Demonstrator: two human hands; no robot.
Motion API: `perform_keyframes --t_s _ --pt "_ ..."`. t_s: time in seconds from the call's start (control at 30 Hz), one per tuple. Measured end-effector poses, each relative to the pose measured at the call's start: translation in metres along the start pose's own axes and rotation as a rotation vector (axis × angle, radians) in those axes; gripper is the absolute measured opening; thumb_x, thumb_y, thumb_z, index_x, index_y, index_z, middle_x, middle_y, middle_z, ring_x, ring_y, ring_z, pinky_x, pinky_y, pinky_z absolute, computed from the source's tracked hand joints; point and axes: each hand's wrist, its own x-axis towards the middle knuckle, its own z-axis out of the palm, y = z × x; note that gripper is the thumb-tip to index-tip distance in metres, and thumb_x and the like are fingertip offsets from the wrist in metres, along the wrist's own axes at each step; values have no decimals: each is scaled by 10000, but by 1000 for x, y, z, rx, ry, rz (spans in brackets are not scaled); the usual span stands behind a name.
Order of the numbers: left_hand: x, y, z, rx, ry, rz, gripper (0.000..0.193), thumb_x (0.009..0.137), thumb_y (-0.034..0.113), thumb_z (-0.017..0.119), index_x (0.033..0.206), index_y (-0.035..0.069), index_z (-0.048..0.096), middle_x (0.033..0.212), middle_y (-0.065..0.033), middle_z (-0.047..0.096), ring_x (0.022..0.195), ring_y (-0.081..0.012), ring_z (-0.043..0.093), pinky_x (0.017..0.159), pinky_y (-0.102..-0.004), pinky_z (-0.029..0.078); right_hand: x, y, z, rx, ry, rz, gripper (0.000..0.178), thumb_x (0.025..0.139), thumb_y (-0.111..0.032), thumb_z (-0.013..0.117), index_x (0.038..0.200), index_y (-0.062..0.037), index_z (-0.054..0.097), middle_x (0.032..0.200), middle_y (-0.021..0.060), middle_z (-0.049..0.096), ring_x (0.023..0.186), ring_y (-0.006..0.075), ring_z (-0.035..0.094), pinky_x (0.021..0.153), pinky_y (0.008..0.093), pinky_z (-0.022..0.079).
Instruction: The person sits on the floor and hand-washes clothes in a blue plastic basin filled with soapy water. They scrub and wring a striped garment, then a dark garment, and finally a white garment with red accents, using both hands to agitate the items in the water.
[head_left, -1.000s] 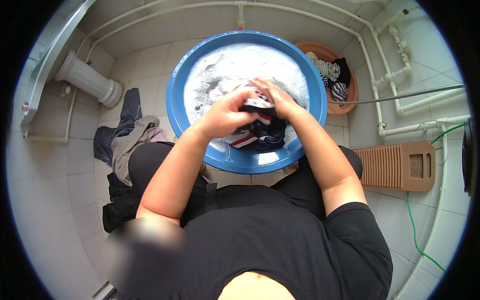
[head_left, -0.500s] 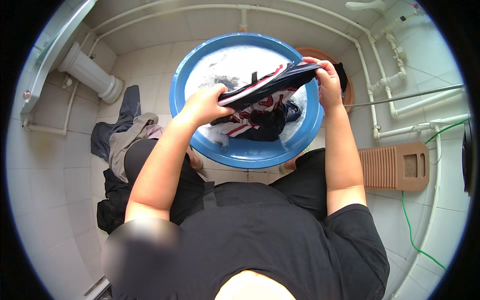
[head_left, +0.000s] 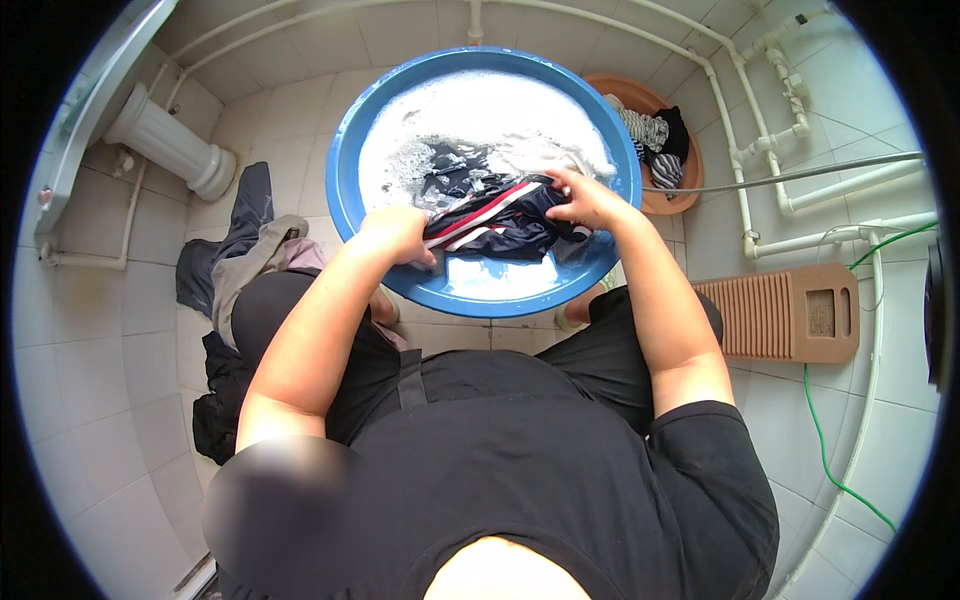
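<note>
Gripping a dark striped garment point(head_left: 505, 237), the left hand point(head_left: 398, 238) is closed on its left end, the right hand point(head_left: 588, 203) on the other. It lies in suds point(head_left: 450, 110) inside a blue tub point(head_left: 343, 170); beyond sits an orange basin point(head_left: 664, 205), rightward a brown washboard point(head_left: 770, 315).

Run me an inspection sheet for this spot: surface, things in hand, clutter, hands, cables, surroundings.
Surface: light tiled floor.
Things: dark striped garment in a blue tub with foam.
Clutter: clothes heap left, orange basin of clothes right.
Hands: left hand and right hand touch opposite ends of the garment.
Cables: green cord near brown washboard, right.
Surroundings: white pipes right, white pedestal left.
</note>
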Motion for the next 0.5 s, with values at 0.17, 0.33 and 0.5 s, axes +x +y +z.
perform_keyframes --t_s 0.17,0.33,0.5 --pt "-15 -3 -36 -310 -127 159 268 712 241 685 884 41 640 822 -143 643 805 -199 626 708 -319 470 -4 -17 -14 -341 -166 159 443 681 -238 710 1057 -31 602 1068 211 585 1020 310 562 835 345 451" --pt "-18 -42 -31 -1809 2 736 462 776 138 636 1192 -22 517 1114 -129 599 1045 -225 566 943 -318 410 -13 -15 -43 753 -59 -112 356 796 -125 573 1128 1 565 1070 23 595 959 105 539 875 265 409" --pt "37 -38 -23 -2638 240 701 402 873 324 480 1059 -15 591 1027 -151 640 953 -301 609 906 -410 452 15 -72 -34 1449 -2 -126 360 872 -168 548 1194 -17 496 1084 95 603 973 170 582 873 292 449"
